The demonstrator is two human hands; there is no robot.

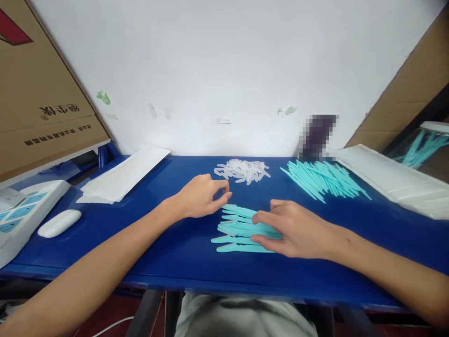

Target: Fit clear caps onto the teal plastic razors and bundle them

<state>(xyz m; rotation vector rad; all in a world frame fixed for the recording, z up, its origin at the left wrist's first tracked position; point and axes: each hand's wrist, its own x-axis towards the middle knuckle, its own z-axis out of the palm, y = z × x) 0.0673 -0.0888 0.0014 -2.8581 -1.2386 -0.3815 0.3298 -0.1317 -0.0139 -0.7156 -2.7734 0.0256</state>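
Observation:
On the blue table (pixel 168 243) a small row of turquoise plastic handles (pixel 235 228) lies side by side in front of me. My right hand (pixel 293 229) rests flat on the right ends of these handles, fingers stretched out. My left hand (pixel 203 196) hovers just left of the row's top piece, thumb and fingers pinched together; whether anything small is between them is not clear. Behind lie a heap of clear plastic caps (pixel 242 170) and a larger pile of turquoise handles (pixel 324 180).
White bags (pixel 124 175) lie at the back left and a stack of white bags (pixel 393 185) at the right. A white oval device (pixel 59 223) and a white box (pixel 21 215) sit at the left edge. Cardboard boxes (pixel 42 93) flank both sides.

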